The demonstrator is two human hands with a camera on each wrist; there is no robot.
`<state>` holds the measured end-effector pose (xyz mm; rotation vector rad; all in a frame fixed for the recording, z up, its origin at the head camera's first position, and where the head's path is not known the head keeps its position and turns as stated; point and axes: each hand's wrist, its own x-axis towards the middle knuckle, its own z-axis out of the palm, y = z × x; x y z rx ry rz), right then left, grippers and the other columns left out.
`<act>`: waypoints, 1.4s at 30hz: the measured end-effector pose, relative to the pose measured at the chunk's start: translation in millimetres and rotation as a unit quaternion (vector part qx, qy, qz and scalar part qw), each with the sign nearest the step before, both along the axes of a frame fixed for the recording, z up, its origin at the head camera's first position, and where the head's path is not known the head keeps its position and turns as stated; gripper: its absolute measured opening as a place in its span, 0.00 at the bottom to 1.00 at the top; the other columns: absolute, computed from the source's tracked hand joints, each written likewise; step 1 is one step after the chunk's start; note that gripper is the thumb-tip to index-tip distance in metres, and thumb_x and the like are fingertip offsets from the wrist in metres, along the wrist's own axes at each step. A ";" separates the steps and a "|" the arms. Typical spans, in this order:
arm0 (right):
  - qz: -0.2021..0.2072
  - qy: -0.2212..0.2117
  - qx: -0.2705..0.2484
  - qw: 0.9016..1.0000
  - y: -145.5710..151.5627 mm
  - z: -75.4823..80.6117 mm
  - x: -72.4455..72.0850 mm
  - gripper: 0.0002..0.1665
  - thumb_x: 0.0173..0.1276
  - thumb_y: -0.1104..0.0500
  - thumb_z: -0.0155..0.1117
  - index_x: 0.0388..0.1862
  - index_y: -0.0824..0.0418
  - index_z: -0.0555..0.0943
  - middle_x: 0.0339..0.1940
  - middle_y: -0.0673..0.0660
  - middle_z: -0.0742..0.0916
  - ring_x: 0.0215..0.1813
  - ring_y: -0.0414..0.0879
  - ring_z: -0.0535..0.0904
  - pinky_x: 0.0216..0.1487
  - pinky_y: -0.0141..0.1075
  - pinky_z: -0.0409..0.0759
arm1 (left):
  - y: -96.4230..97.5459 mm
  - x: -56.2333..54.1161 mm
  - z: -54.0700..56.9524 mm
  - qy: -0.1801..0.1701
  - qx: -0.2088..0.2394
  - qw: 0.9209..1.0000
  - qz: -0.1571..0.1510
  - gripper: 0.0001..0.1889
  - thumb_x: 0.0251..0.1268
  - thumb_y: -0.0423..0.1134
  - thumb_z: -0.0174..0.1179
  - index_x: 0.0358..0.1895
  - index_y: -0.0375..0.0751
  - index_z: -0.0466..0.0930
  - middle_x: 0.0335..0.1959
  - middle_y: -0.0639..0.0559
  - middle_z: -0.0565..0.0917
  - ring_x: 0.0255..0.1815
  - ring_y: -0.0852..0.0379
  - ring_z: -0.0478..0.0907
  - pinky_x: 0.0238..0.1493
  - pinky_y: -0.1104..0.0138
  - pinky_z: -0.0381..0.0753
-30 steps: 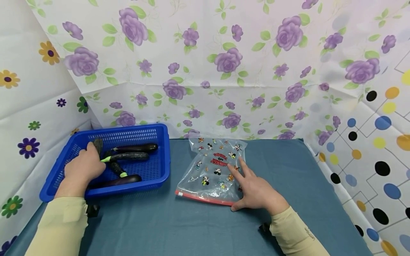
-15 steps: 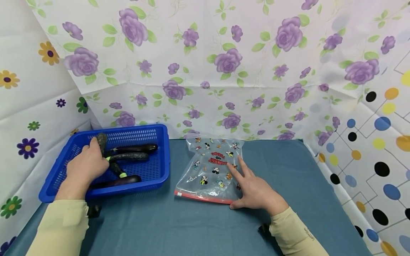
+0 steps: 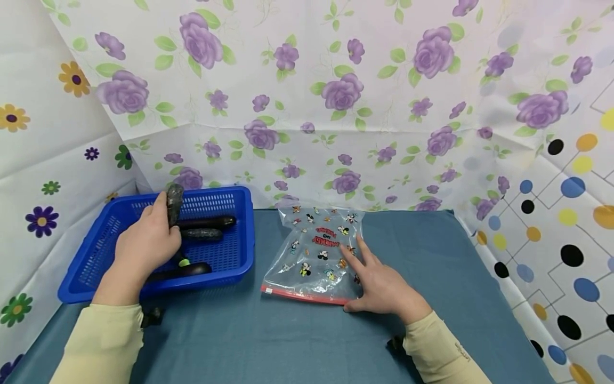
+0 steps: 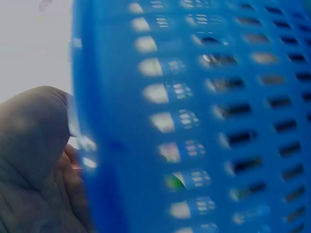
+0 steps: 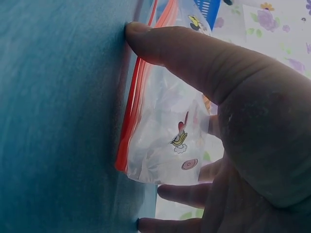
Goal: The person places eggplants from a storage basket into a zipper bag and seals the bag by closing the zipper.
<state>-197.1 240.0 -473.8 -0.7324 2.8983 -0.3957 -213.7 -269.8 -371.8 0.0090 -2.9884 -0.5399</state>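
Note:
My left hand [image 3: 146, 242] grips a dark, mottled, elongated vegetable [image 3: 175, 204] and holds it tilted up over the blue basket [image 3: 244, 240]. Beneath it in the basket lie a dark purple eggplant [image 3: 208, 222], a greyish mottled vegetable [image 3: 203, 234] and another eggplant [image 3: 184, 270] near the front wall. In the left wrist view, the slotted basket wall [image 4: 116, 136] covers most of what the hand [image 4: 34, 145] holds. With fingers spread, my right hand [image 3: 386, 288] rests on a clear printed zip bag [image 3: 307, 250]. Its thumb [image 5: 170, 46] lies by the red zip strip [image 5: 131, 116].
A teal cloth [image 3: 240, 341] covers the table. Patterned sheets stand on three sides: purple flowers [image 3: 342, 90] at the back, coloured flowers [image 3: 43, 221] at left, dots [image 3: 573, 253] at right. The basket stands against the left back corner.
My left hand has lifted the mottled vegetable and moved right with it across the basket. The bag slid slightly left at first, with the right hand still on it.

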 end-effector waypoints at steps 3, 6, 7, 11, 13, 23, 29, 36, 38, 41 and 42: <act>0.000 0.000 -0.001 1.000 0.1 -0.3 0.0 0.80 0.58 0.32 0.89 0.96 0.42 0.47 0.94 0.68 0.42 0.81 0.78 0.68 0.50 0.62 0.86 | 10.5 4.2 3.6 0.025 0.006 1.000 -0.010 0.46 0.82 0.41 0.54 0.91 0.29 0.38 0.77 0.15 0.65 0.58 0.15 0.78 0.46 0.27 0.79; -0.001 0.001 -0.003 1.000 0.2 -0.6 -0.1 0.80 0.57 0.32 0.89 0.96 0.41 0.47 0.94 0.68 0.42 0.81 0.78 0.69 0.50 0.62 0.86 | 20.2 8.1 6.1 0.050 0.012 0.998 -0.023 0.46 0.82 0.40 0.56 0.91 0.30 0.40 0.77 0.16 0.67 0.55 0.18 0.81 0.43 0.28 0.80; -0.001 0.002 -0.004 1.000 0.2 -0.7 -0.2 0.80 0.57 0.32 0.89 0.96 0.41 0.47 0.94 0.68 0.42 0.81 0.78 0.69 0.50 0.62 0.86 | 23.4 9.5 6.7 0.056 0.013 0.998 -0.027 0.46 0.82 0.40 0.56 0.91 0.30 0.41 0.77 0.16 0.67 0.53 0.19 0.82 0.41 0.29 0.81; -0.002 0.000 -0.003 1.000 0.6 -1.1 -0.9 0.79 0.58 0.31 0.88 0.96 0.41 0.47 0.94 0.67 0.42 0.81 0.78 0.69 0.51 0.63 0.86 | 36.6 14.5 8.8 0.074 0.016 0.996 -0.043 0.46 0.82 0.40 0.58 0.91 0.32 0.42 0.79 0.17 0.67 0.36 0.30 0.85 0.31 0.38 0.82; -0.003 -0.002 -0.002 1.000 0.6 -1.3 -1.2 0.79 0.58 0.31 0.88 0.96 0.41 0.47 0.94 0.67 0.42 0.81 0.78 0.68 0.51 0.63 0.86 | 43.2 17.1 9.4 0.084 0.017 0.995 -0.049 0.46 0.81 0.40 0.59 0.92 0.33 0.42 0.79 0.18 0.67 0.32 0.34 0.85 0.28 0.40 0.82; -0.006 -0.006 -0.001 1.000 -0.5 -0.7 -0.8 0.80 0.57 0.31 0.89 0.96 0.41 0.47 0.94 0.67 0.42 0.81 0.78 0.68 0.51 0.63 0.86 | 65.9 27.8 11.4 0.137 0.020 0.987 -0.077 0.44 0.80 0.38 0.61 0.91 0.35 0.49 0.71 0.23 0.76 0.34 0.36 0.85 0.25 0.43 0.82; -0.006 -0.009 -0.001 1.000 0.5 -0.8 -1.4 0.79 0.58 0.32 0.88 0.96 0.41 0.47 0.95 0.66 0.42 0.81 0.77 0.68 0.51 0.62 0.86 | 72.8 29.5 9.9 0.153 0.023 0.984 -0.087 0.44 0.79 0.38 0.62 0.91 0.34 0.51 0.67 0.24 0.78 0.30 0.38 0.84 0.22 0.45 0.81; -0.002 0.003 -0.006 1.000 1.3 0.5 -0.5 0.78 0.58 0.32 0.88 0.96 0.43 0.49 0.94 0.67 0.43 0.81 0.78 0.68 0.52 0.63 0.86 | 80.2 30.2 6.7 0.165 0.030 0.981 -0.101 0.44 0.79 0.37 0.64 0.91 0.35 0.51 0.68 0.25 0.79 0.24 0.45 0.81 0.21 0.50 0.80; -0.002 0.005 -0.006 1.000 1.5 0.3 -0.4 0.78 0.59 0.32 0.88 0.96 0.43 0.48 0.94 0.67 0.43 0.81 0.78 0.68 0.51 0.63 0.86 | 82.2 31.0 5.2 0.175 0.031 0.979 -0.104 0.44 0.78 0.37 0.65 0.90 0.34 0.53 0.68 0.25 0.79 0.24 0.45 0.81 0.22 0.49 0.81; -0.003 0.005 -0.004 1.000 1.8 -0.6 -1.0 0.78 0.59 0.31 0.88 0.96 0.43 0.48 0.94 0.67 0.43 0.81 0.77 0.68 0.51 0.62 0.86 | 85.0 32.2 3.3 0.187 0.032 0.976 -0.109 0.43 0.78 0.36 0.66 0.90 0.34 0.55 0.68 0.26 0.80 0.23 0.46 0.81 0.22 0.49 0.82; -0.003 0.005 -0.004 1.000 1.7 -0.9 -1.1 0.78 0.59 0.31 0.87 0.96 0.43 0.48 0.94 0.67 0.43 0.81 0.77 0.68 0.51 0.62 0.86 | 85.9 32.5 3.1 0.187 0.031 0.976 -0.109 0.43 0.78 0.36 0.66 0.90 0.34 0.55 0.68 0.26 0.80 0.22 0.47 0.80 0.21 0.49 0.81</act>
